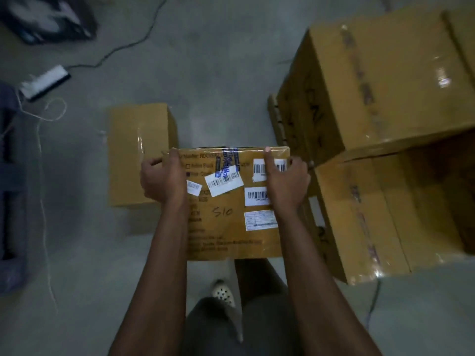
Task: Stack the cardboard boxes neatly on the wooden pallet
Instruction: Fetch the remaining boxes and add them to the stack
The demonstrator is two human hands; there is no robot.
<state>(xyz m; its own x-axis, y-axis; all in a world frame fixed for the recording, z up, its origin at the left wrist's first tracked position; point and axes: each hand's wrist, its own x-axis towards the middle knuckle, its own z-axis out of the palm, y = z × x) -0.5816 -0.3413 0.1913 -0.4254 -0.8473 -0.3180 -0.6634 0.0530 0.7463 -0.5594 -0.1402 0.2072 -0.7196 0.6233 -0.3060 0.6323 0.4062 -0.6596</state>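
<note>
Labelled box (231, 201) held; two boxes (385, 80) stacked right.

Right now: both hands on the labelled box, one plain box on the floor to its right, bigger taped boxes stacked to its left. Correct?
Not quite: the sides are swapped. The head view shows the left hand and right hand gripping the labelled box, but the plain box lies on the floor to its left, and the bigger taped boxes are stacked to its right.

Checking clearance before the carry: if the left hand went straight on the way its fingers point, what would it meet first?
The left hand, gripping the labelled box, points up-frame. Its line runs along the right edge of the small sealed box on the floor, which looks lower than the hand, so probably bare floor; depth is unclear.
</note>
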